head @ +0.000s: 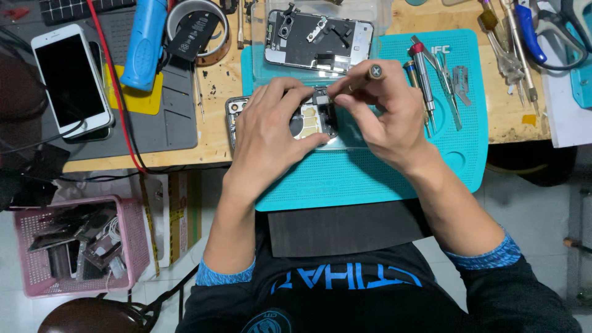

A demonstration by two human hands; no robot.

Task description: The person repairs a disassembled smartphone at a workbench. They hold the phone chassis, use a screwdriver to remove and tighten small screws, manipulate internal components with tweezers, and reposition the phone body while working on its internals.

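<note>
Off the worktop's point(203, 139) left front corner a pink basket point(132, 234) of loose parts sits low down. On the worktop near its left edge a white phone point(69, 77) lies face up on a grey mat point(176, 120), with a blue tool point(143, 43) and a tape roll point(198, 28) toward the back edge. In the middle, on a teal mat point(370, 179) that overhangs the front edge, lies an opened phone point(311, 117). The left hand point(271, 132) lies over the phone's left part, fingers curled down and pressing on it. Behind it, toward the back edge, a second opened phone point(317, 43) lies under a clear tray. The right hand point(379, 114) pinches a screwdriver point(373, 73) between thumb and fingertips, tip down over the phone; the tip is hidden. Right of it, spare screwdrivers point(422, 74) and tweezers point(447, 86) lie on the teal mat, and more tools point(515, 49) crowd the back right corner.
</note>
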